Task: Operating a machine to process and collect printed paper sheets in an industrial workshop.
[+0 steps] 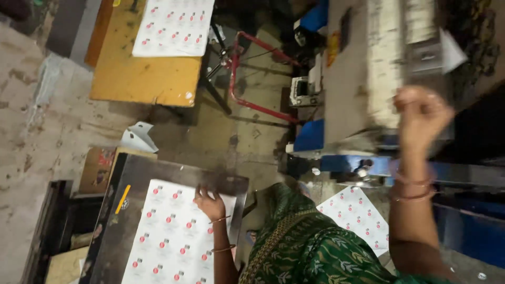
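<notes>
The landmark is the dark metal table (231,181) in the lower left of the head view. On it lies a stack of white printed sheets (168,236), each covered with rows of small red-and-dark marks, and the stack takes up most of the tabletop. A yellow stick-like tool (122,199) lies on the bare metal just beside the stack's left edge.

The left hand (209,204) rests on the stack near its far right corner, fingers spread and pressing flat on the top sheet; it is open, closed on nothing. The sheets look thin, light and floppy, probably smooth enough for one to slide over the next, so a single sheet should lift best from a corner or edge, pinched lightly to avoid creasing.

Beyond the table, well apart, an orange-yellow bench (142,79) carries another printed sheet (173,26). To the right of the table, past the green patterned garment (310,247), one more printed sheet (357,215) lies low beside a blue-framed machine (368,79).

The right hand (422,113) is raised at the machine, closed into a fist; motion blur keeps me from telling whether it grips a handle or anything else.
</notes>
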